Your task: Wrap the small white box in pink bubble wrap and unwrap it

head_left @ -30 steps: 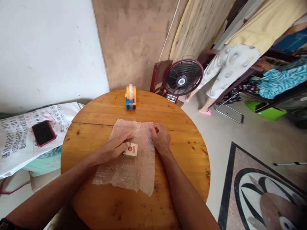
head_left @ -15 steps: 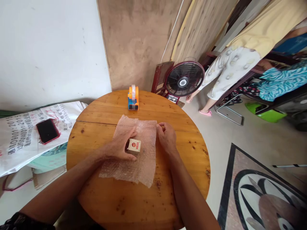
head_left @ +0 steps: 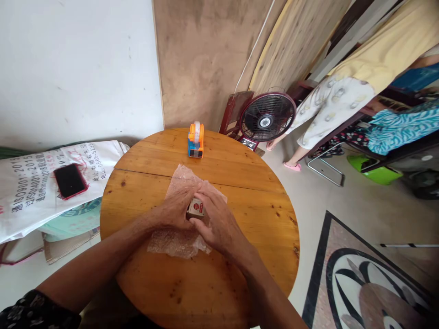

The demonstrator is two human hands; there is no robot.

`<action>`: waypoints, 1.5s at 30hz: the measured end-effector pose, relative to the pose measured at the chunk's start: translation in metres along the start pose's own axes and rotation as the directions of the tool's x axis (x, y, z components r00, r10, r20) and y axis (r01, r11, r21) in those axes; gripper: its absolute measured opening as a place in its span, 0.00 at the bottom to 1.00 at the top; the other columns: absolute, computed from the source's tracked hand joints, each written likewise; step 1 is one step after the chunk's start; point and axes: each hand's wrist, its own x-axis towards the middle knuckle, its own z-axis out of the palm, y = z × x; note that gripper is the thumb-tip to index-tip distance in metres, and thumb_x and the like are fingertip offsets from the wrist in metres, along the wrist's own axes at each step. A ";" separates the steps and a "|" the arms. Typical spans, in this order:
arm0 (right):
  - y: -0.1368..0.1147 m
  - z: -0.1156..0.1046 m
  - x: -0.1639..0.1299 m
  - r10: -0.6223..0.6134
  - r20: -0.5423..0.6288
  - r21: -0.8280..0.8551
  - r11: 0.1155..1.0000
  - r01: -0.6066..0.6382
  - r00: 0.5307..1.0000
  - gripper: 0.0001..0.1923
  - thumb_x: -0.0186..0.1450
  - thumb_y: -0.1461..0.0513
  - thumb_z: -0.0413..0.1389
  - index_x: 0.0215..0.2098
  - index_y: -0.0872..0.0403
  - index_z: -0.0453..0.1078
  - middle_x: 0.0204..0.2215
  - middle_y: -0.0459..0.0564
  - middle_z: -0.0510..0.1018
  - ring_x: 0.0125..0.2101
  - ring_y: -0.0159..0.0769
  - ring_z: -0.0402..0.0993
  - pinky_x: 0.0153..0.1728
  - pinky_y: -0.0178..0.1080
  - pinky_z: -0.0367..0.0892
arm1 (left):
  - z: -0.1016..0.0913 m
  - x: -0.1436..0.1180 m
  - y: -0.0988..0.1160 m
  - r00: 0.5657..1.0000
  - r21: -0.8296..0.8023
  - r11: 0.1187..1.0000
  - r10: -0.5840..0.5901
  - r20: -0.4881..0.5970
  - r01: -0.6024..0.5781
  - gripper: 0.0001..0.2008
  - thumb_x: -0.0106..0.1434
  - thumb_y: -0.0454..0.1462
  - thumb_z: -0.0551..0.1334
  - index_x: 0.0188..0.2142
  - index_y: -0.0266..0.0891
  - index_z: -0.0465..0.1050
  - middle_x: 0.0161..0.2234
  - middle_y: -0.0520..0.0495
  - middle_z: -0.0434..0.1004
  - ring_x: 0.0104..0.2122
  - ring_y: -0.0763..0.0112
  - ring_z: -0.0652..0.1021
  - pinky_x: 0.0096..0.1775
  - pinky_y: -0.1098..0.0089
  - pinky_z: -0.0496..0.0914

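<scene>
A small cream box (head_left: 196, 207) with a red emblem on top sits on a sheet of bubble wrap (head_left: 179, 177) on the round wooden table (head_left: 264, 210). My left hand (head_left: 177, 206) grips the box from its left side. On the opposite side my right hand (head_left: 218, 218) is curled against the box, pressing the folded right part of the wrap toward it. Parts of the box and sheet are hidden under the fingers. An orange and blue tape dispenser (head_left: 195, 140) stands beyond the wrap, near the table's far edge.
A phone (head_left: 70, 181) rests on a white printed sack (head_left: 30, 183) left of the table. Behind the table, a fan (head_left: 265, 119) stands by a dark red wooden chair (head_left: 236, 109). At the right stands a person in patterned trousers (head_left: 322, 103).
My right hand has moved left from the sheet's right edge to the box, bringing that side of the bubble wrap over. My left hand stays at the box, its fingers now closer around it.
</scene>
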 end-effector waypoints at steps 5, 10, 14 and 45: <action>0.035 0.015 -0.010 0.088 0.042 -0.083 0.993 -0.084 0.995 0.27 0.60 0.64 0.56 0.58 0.54 0.64 0.55 0.60 0.74 0.52 0.50 0.72 0.51 0.51 0.68 | -0.004 0.000 -0.003 0.999 0.052 0.998 -0.031 0.021 0.030 0.58 0.50 0.50 0.70 0.69 0.33 0.39 0.67 0.32 0.53 0.65 0.41 0.59 0.65 0.51 0.56; 0.039 -0.007 -0.035 0.169 -0.115 0.001 0.985 -0.170 0.979 0.23 0.62 0.62 0.55 0.56 0.52 0.66 0.50 0.56 0.78 0.49 0.45 0.75 0.49 0.46 0.71 | -0.001 -0.003 -0.004 0.996 0.136 0.990 -0.058 0.072 0.048 0.59 0.50 0.54 0.70 0.69 0.32 0.40 0.69 0.30 0.47 0.67 0.38 0.53 0.66 0.48 0.51; 0.060 -0.035 -0.066 0.321 -0.238 -0.035 0.940 -0.338 0.917 0.22 0.63 0.58 0.56 0.55 0.52 0.67 0.48 0.56 0.79 0.45 0.44 0.77 0.46 0.47 0.73 | 0.001 -0.001 -0.004 0.993 0.161 0.986 -0.067 0.097 0.050 0.61 0.47 0.54 0.71 0.69 0.34 0.40 0.69 0.30 0.48 0.67 0.37 0.54 0.66 0.45 0.51; 0.086 0.035 -0.001 0.173 -0.048 -0.326 0.928 -0.179 0.984 0.24 0.70 0.62 0.43 0.61 0.62 0.65 0.62 0.62 0.66 0.63 0.49 0.61 0.63 0.54 0.58 | -0.002 -0.003 -0.003 0.991 0.276 0.960 -0.080 0.105 0.048 0.48 0.55 0.59 0.63 0.66 0.33 0.55 0.66 0.31 0.57 0.67 0.45 0.55 0.66 0.48 0.44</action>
